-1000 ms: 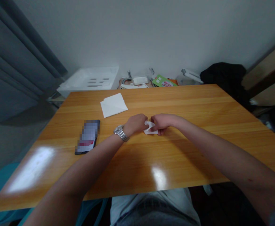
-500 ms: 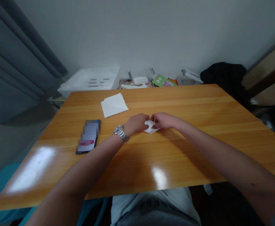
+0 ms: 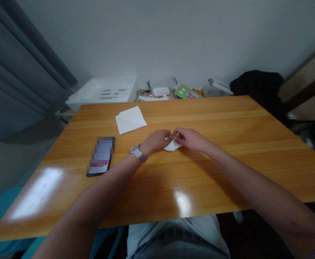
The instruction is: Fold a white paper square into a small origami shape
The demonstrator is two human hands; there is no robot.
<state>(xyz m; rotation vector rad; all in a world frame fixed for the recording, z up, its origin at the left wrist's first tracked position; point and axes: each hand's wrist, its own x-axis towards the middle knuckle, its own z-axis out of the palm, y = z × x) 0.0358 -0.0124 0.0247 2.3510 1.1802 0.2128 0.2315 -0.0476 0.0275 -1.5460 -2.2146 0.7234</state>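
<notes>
A small folded piece of white paper (image 3: 172,145) lies at the middle of the wooden table (image 3: 227,118). My left hand (image 3: 157,140), with a metal watch on its wrist, pinches the paper's left side. My right hand (image 3: 188,138) pinches its upper right edge, fingertips almost meeting those of the left. Both hands rest low on the tabletop, and most of the paper is hidden between them.
A larger folded white sheet (image 3: 130,119) lies farther back on the left. A dark phone (image 3: 101,155) sits left of my left wrist. Behind the table are a white plastic tray (image 3: 103,91), assorted clutter (image 3: 170,92) and a black bag (image 3: 257,84).
Both hands have shifted slightly away from me with the paper. My right fingers have moved up to the paper's top edge, closer to the left fingers.
</notes>
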